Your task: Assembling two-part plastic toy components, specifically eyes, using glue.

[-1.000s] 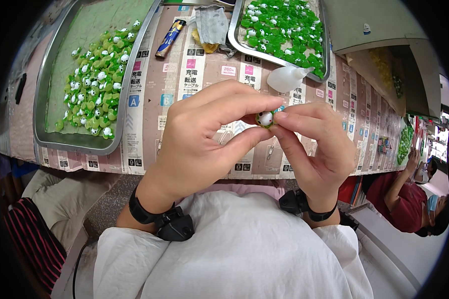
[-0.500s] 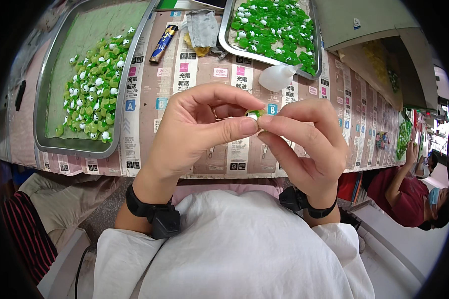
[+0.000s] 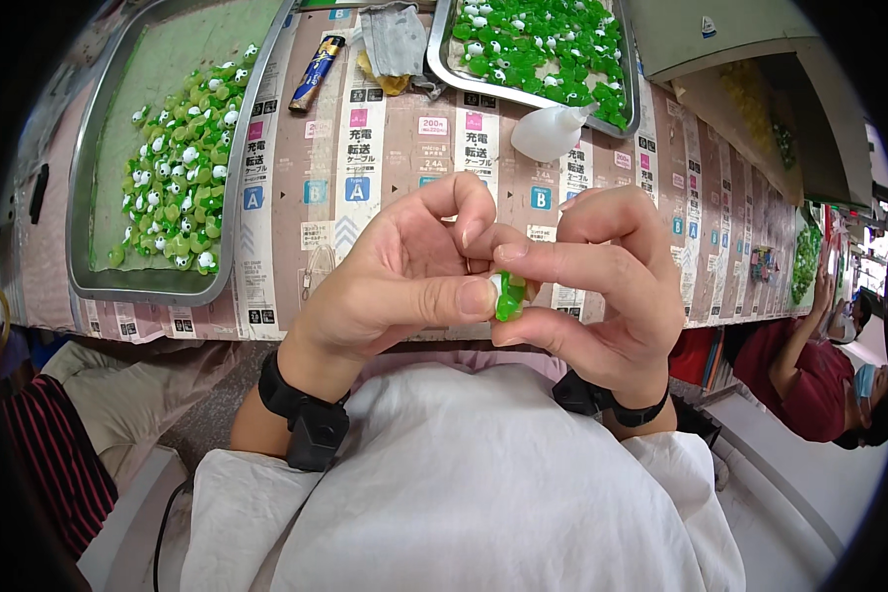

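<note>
Between my hands is a small green plastic piece with a white part [image 3: 510, 296], partly covered by fingers. My left hand [image 3: 390, 271] pinches its white side, the thumb pressed against it and the index finger curled above. On the other side, my right hand [image 3: 622, 291] grips the green part, index finger on top and thumb below. The piece is held above the near part of the table. Beyond my hands a white squeeze bottle [image 3: 546, 133] with a narrow tip lies tilted near a metal tray [image 3: 634, 89] of similar green and white pieces.
A large metal tray [image 3: 183, 59] at the left holds many yellow-green and white pieces. A dark blue and gold stick-shaped object [image 3: 317, 74] and a grey cloth [image 3: 390, 39] lie at the back. An open box [image 3: 735, 109] stands right. A co-worker [image 3: 784, 380] sits at far right.
Both hands have come slightly nearer to my body with the piece. The piece has turned, showing more green, and my right thumb has moved beneath it.
</note>
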Motion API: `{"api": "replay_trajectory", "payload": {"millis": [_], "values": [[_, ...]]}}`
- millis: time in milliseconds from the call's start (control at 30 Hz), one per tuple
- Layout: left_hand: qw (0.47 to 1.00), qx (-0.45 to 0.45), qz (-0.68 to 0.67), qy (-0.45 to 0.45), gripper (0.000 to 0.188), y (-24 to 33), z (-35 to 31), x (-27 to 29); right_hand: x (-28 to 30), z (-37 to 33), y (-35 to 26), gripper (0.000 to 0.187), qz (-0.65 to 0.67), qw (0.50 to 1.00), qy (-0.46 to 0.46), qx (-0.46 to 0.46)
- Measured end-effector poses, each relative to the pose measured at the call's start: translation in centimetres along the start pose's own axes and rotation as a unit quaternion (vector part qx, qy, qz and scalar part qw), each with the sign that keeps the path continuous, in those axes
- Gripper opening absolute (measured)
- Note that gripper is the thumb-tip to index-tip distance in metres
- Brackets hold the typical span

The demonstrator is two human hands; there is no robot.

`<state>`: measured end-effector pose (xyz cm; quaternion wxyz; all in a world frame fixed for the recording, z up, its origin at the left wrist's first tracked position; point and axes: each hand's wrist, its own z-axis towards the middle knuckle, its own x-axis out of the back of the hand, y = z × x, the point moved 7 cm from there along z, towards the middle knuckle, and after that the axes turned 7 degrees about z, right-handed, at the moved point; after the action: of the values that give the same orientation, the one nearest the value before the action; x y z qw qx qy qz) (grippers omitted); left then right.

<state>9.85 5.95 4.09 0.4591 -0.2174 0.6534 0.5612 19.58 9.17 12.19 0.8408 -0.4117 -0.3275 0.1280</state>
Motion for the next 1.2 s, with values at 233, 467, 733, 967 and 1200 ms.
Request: {"api": "replay_trajectory", "payload": {"millis": [233, 467, 733, 967, 1200], "values": [[1.0, 0.021, -0.011, -0.006, 0.031, -0.5, -0.2, -0.4, -0.4, -0.5, 0.2, 0.031, 0.067, 0.998, -0.001, 0.012], [1.0, 0.015, -0.002, 0.003, 0.031, -0.4, -0.2, -0.6, -0.5, -1.0, 0.2, 0.028, 0.076, 0.996, 0.025, 0.032], [0.999, 0.028, -0.044, 0.011, 0.027, -1.0, 0.1, -0.2, -0.2, -1.3, 0.8, 0.032, 0.088, 0.995, 0.047, 0.005], [1.0, 0.002, -0.016, 0.02, 0.026, -0.9, 0.4, 0.5, -0.3, -1.0, 1.4, 0.037, 0.067, 0.997, 0.021, -0.041], [0.999, 0.002, -0.033, 0.025, 0.027, -0.8, 0.3, 0.0, -0.6, -1.1, 1.1, 0.032, 0.085, 0.996, 0.022, -0.016]]}}
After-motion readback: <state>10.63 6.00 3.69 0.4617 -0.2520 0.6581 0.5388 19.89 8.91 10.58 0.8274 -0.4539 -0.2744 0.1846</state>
